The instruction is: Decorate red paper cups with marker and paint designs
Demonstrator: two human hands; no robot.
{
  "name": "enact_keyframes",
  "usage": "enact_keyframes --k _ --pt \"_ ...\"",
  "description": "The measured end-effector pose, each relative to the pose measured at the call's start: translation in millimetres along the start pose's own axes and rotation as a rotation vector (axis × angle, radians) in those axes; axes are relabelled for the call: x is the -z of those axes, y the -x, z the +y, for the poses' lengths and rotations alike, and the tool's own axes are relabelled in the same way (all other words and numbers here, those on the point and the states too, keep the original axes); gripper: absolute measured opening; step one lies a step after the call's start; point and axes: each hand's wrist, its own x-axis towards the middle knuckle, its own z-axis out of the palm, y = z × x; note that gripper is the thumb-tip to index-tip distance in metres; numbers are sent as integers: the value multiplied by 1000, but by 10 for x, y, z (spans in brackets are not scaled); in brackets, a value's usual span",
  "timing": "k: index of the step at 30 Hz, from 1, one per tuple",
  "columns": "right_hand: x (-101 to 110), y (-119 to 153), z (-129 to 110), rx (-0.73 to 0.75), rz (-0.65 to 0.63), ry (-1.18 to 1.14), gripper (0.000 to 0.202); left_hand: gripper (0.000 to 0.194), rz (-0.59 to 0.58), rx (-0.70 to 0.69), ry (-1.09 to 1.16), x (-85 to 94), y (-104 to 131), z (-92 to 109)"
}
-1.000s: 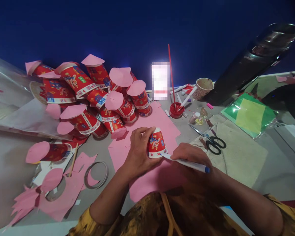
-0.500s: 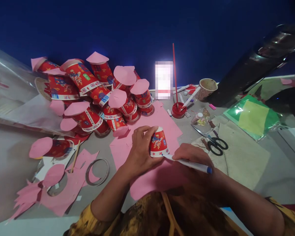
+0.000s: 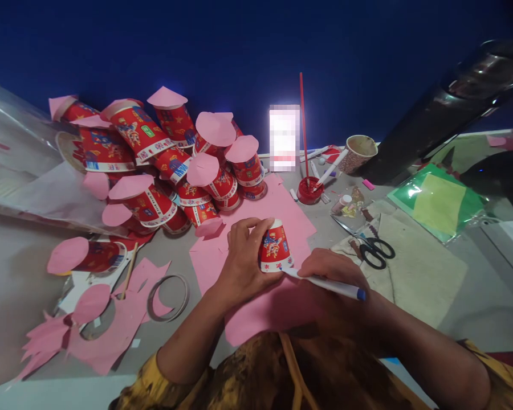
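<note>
- Landmark: the red paper cup [image 3: 277,247] in front of you, upside down, wide rim low, over the pink sheet [image 3: 214,256]. Can't tell if the rim rests on it.
- Right hand [image 3: 336,270], near right of the cup: fingers closed on a white pen [image 3: 333,286], blue end back, tip at the rim. Low angle probably suits reaching the rim band from the side. Contact too small to confirm.
- Left hand [image 3: 243,256], left of the cup: clamped round its wall, one digit up by the narrow end, another low along the rim. Likely so a light cup doesn't roll under the pen.
- Grey ring [image 3: 150,304], left and nearer you than the cup, lies flat, overlapping pink scraps [image 3: 122,341].
- Scissors [image 3: 370,250], right of the cup: handles toward your right forearm, blades away. Looks handy for that arm.
- Red pot [image 3: 310,193], beyond and right of the cup: a red stick [image 3: 303,125] stands in it, so the pot probably serves as its holder.
- Cup pile [image 3: 141,131], beyond and left of the cup: tilted, stacked, pink paper caps [image 3: 203,169] on many. Seemingly parked off the pen side.
</note>
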Motion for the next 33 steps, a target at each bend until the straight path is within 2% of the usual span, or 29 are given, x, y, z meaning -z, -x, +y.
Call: enact_keyframes --k 9,17,23,28,33 --pt "18 -30 -14 39 -18 5 20 100 0 -2 -32 -10 2 17" --pt "41 -69 -37 17 32 42 10 94 18 -7 -40 -17 -5 4" --pt "31 -70 -49 -11 18 43 9 94 32 -33 -27 -19 -5 8" --pt "45 -74 -34 29 61 68 9 95 50 -53 -31 -30 -2 0" --pt "73 -79 -24 38 43 120 9 95 39 -74 -26 -34 -4 -7"
